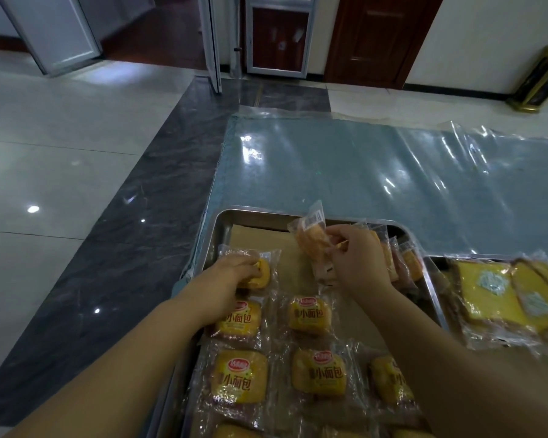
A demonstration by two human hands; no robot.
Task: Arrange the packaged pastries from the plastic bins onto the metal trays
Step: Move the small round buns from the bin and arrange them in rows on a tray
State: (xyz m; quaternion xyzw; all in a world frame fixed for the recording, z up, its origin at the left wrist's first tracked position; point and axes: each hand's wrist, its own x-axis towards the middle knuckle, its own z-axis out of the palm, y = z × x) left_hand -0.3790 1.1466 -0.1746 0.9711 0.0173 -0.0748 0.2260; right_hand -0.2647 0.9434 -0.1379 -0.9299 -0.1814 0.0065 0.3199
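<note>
Packaged pastries (318, 371) already filled the near rows of the metal tray (266, 214), but the far end was mostly bare paper (266, 241). Left hand (231, 273) gripped one bun (261, 276) down on the tray, and right hand (358, 260) pinched another packet (310, 238) just above it.

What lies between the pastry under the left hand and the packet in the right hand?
Head view: only the metal tray's bare brown paper liner separates the pastry under the left hand from the right hand's packet.
</note>
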